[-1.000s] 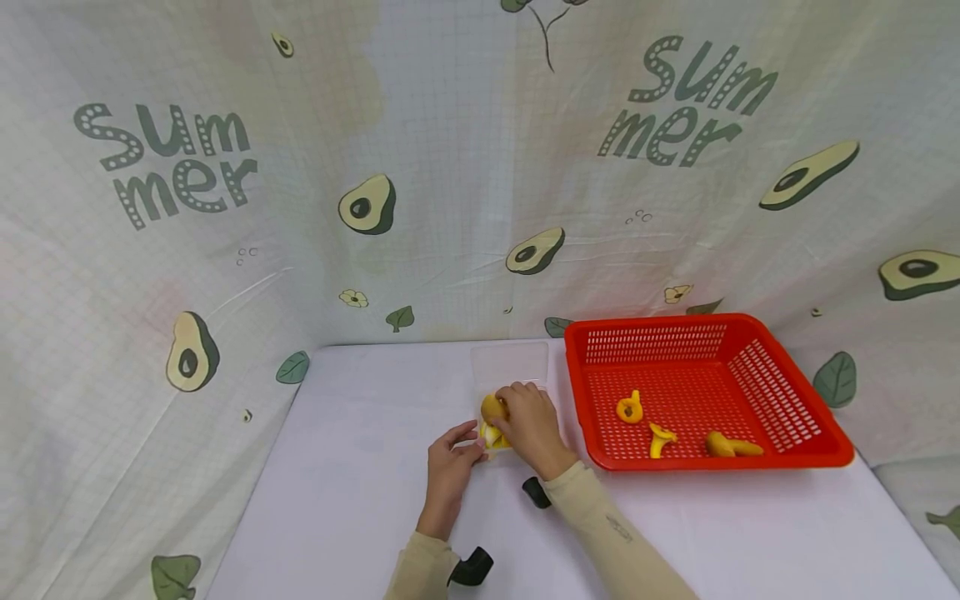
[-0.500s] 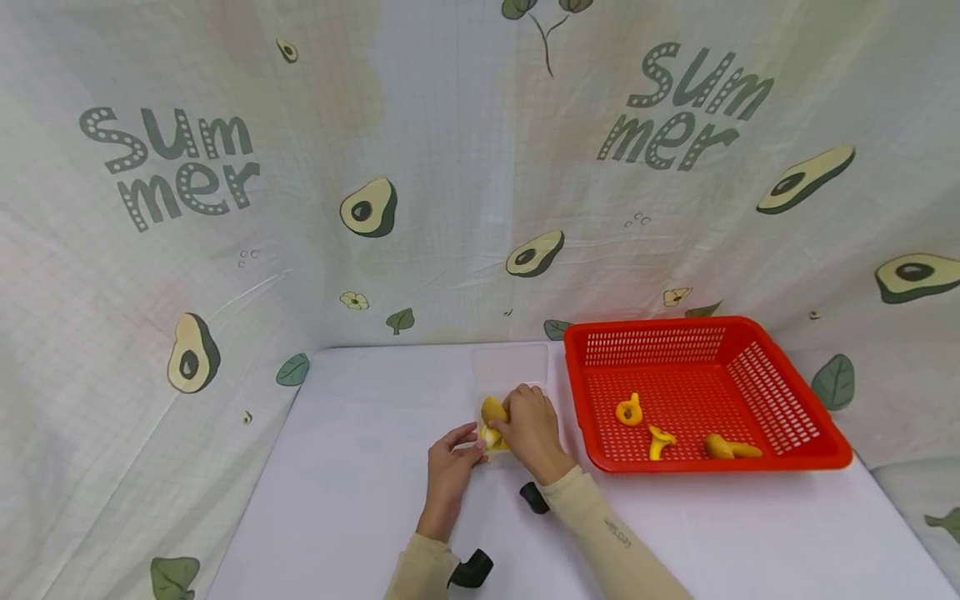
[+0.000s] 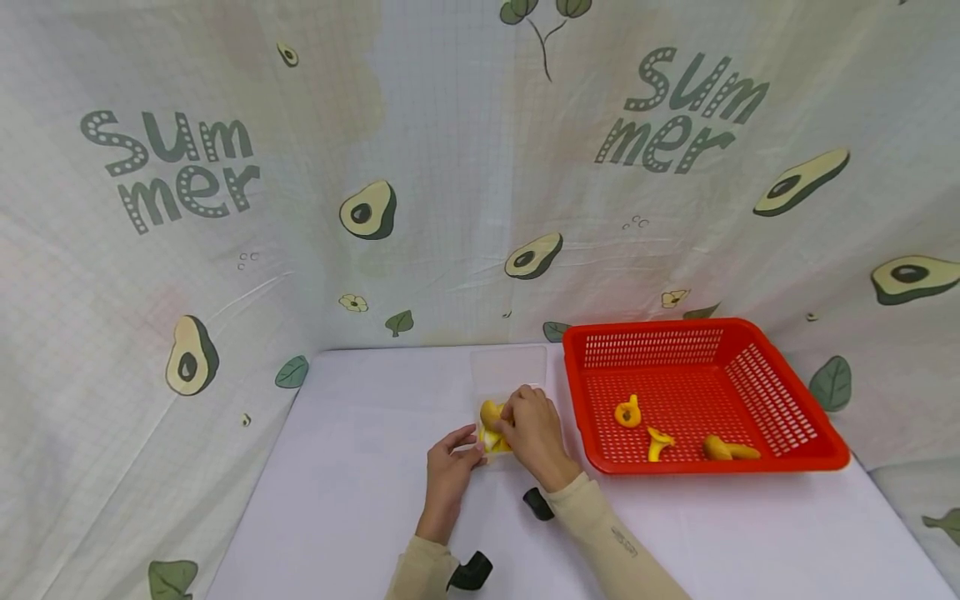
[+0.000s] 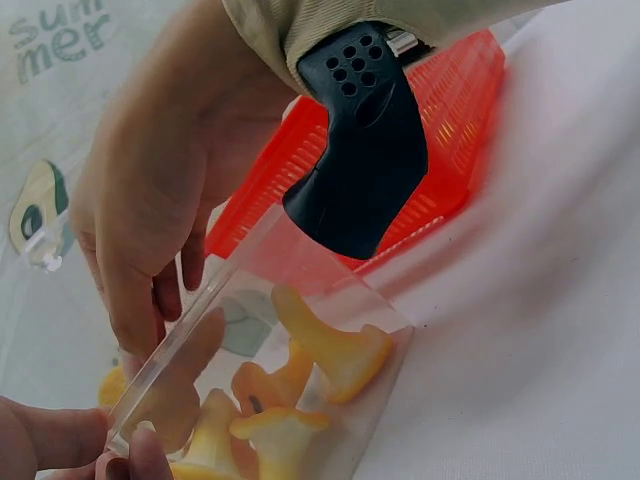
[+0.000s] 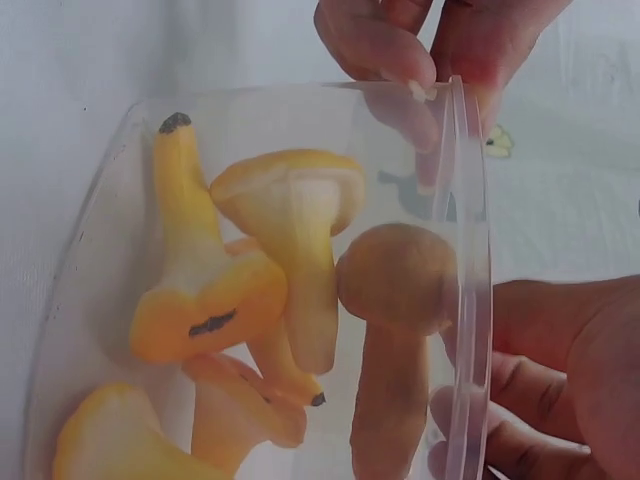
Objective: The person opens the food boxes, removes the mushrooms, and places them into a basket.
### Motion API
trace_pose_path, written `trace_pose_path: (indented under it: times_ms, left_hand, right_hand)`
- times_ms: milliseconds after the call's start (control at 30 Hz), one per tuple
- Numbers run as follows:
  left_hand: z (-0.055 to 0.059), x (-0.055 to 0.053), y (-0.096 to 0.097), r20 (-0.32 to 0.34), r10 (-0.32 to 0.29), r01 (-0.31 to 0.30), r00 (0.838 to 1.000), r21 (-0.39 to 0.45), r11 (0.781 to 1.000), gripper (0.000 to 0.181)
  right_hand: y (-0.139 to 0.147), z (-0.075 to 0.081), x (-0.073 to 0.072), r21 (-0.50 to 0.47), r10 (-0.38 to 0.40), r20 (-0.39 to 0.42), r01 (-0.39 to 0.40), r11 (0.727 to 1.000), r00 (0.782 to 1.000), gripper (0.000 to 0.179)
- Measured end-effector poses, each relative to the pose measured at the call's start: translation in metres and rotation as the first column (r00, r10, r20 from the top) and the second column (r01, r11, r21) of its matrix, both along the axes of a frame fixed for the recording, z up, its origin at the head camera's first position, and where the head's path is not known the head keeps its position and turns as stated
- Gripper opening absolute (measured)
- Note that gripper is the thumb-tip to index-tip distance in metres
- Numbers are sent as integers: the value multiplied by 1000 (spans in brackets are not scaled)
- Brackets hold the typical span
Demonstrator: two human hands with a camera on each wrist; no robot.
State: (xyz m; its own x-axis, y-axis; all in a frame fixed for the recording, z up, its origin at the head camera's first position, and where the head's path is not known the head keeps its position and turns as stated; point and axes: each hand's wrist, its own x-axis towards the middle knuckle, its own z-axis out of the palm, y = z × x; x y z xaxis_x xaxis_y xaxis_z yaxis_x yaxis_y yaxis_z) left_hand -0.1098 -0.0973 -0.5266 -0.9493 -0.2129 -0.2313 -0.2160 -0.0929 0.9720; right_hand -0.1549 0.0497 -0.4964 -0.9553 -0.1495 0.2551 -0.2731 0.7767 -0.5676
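Observation:
A clear plastic box (image 5: 470, 250) stands on the table, holding several yellow trumpet-shaped mushrooms (image 5: 300, 220) that look like chanterelles. My left hand (image 3: 453, 471) pinches the box's near left corner between thumb and fingers. Reaching over the open top, my right hand (image 3: 536, 433) grips a brown round-capped mushroom (image 3: 491, 414). The right wrist view has this brown mushroom upright behind the clear wall, beside the yellow ones. In the left wrist view, my right fingers dip behind the box's rim, and the brown cap (image 4: 170, 410) shows blurred through the plastic.
A red perforated basket (image 3: 720, 467) stands to the right, with a yellow ring-shaped mushroom (image 3: 627, 412), a yellow trumpet-shaped one (image 3: 658, 446) and a brown one (image 3: 720, 448) inside. A clear flat lid (image 3: 510, 367) lies behind the box. Printed cloth (image 3: 442, 167) hangs behind the white table.
The head view has tilted up slightly. My right hand and the brown mushroom shift only a little within the box; my left hand keeps its place at the corner.

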Motion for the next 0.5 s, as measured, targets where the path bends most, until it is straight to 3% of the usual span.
trace_pose_path:
  times_ms: [200, 500]
  left_hand:
    - [2, 2, 0, -2, -6, 6, 1000, 1, 1000, 41]
    - [2, 2, 0, -6, -9, 9, 1000, 12, 1000, 41]
  right_hand:
    - [5, -2, 1, 43, 109, -102, -105, 994, 989, 18]
    - [15, -1, 5, 121, 196, -121, -182, 976, 973, 24]
